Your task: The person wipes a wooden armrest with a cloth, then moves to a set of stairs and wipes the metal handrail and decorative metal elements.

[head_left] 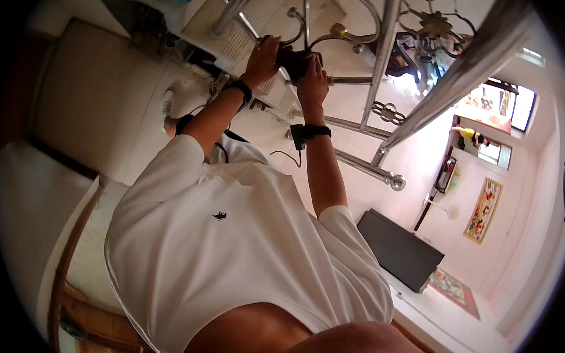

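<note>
Both of my hands are on a dark brown cloth (297,66) that lies against a slim metal bar of a stair railing. My left hand (264,62) grips the cloth's left end, fingers curled over it. Its right end is in my right hand (313,83), whose fingers bend over the top. Part of the bar is hidden under the cloth and hands. Just beyond, curved metal scrollwork (341,31) with a gold-coloured ball rises from the railing. Each wrist wears a black strap, and a cable hangs from the right one.
A thick metal handrail (449,84) slants across the upper right. Lower rails end at a round metal knob (397,182). Steps (241,37) lie beyond my left hand. A large dark panel (400,250) stands at right. Farther off is a person in yellow (468,134).
</note>
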### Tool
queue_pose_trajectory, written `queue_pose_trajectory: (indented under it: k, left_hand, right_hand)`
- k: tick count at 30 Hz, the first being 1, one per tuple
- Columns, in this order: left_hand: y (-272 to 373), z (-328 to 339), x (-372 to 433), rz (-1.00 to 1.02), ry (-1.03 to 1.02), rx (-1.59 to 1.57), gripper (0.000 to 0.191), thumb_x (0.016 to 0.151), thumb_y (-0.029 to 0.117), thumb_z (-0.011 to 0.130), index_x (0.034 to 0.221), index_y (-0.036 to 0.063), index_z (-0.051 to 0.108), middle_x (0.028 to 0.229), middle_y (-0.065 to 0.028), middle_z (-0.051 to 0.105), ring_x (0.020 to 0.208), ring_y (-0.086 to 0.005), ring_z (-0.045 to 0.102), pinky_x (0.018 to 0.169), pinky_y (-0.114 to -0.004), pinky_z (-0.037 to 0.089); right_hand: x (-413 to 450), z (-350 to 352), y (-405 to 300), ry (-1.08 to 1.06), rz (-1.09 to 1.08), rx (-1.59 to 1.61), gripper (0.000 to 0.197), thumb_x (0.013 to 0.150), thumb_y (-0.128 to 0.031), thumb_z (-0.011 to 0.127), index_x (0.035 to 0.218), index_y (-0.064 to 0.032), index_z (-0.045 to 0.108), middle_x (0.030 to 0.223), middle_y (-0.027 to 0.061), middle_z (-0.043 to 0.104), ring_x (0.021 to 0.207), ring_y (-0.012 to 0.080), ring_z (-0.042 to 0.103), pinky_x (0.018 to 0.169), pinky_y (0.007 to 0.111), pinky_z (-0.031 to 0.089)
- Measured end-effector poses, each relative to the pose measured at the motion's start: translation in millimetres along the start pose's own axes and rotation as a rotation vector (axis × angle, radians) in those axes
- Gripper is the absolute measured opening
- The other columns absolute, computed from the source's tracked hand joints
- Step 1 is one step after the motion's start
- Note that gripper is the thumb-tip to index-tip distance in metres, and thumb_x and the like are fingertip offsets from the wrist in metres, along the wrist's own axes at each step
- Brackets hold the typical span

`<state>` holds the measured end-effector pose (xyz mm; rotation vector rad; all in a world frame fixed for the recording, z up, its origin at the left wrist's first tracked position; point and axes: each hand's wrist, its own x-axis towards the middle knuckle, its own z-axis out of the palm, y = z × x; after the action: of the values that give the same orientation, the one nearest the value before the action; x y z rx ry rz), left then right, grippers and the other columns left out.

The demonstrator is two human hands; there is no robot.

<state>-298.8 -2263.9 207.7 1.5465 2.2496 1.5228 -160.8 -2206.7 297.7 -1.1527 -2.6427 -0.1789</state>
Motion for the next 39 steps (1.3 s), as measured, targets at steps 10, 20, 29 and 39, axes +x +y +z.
queue_pose_trajectory:
  k: [10,20,29,39]
  left_hand:
    - [-7,-8,-8,-0.105,-0.14,-0.097,0.055,0.082,0.001,0.061,0.134,-0.0003,0.044,0.129,-0.0238,0.052,0.122,-0.0404,0.05,0.095,-0.046,0.047]
    - [33,-7,41,-0.284,0.087,-0.66,0.029,0.094,0.013,0.047,0.118,0.0011,0.058,0.106,-0.0204,0.067,0.103,-0.0391,0.063,0.091,-0.044,0.05]
    - [3,-6,12,-0.132,-0.223,-0.023,0.029,0.092,0.022,0.051,0.116,0.0056,0.056,0.11,-0.0186,0.061,0.105,-0.0386,0.061,0.087,-0.044,0.051]
    - [-27,15,-26,-1.247,-0.218,-0.919,0.055,0.095,0.039,0.043,0.139,0.0069,0.035,0.114,-0.013,0.053,0.094,-0.0261,0.055,0.08,-0.039,0.048]
  right_hand:
    - [-53,13,5,-0.436,0.059,0.368,0.032,0.081,-0.011,0.057,0.112,-0.0057,0.062,0.091,0.0241,0.067,0.089,0.0443,0.064,0.078,0.053,0.05]
    - [12,-1,11,0.231,0.04,0.566,0.044,0.073,0.006,0.053,0.116,-0.0018,0.056,0.117,0.02,0.057,0.112,0.0416,0.054,0.094,0.045,0.046]
    - [11,-1,8,-0.17,-0.162,0.093,0.02,0.074,-0.002,0.058,0.093,-0.0001,0.063,0.102,0.0211,0.06,0.099,0.0416,0.057,0.083,0.05,0.048]
    - [-46,62,24,0.064,0.301,0.553,0.034,0.077,-0.002,0.062,0.108,-0.0036,0.048,0.105,0.0248,0.053,0.106,0.0451,0.05,0.092,0.052,0.039]
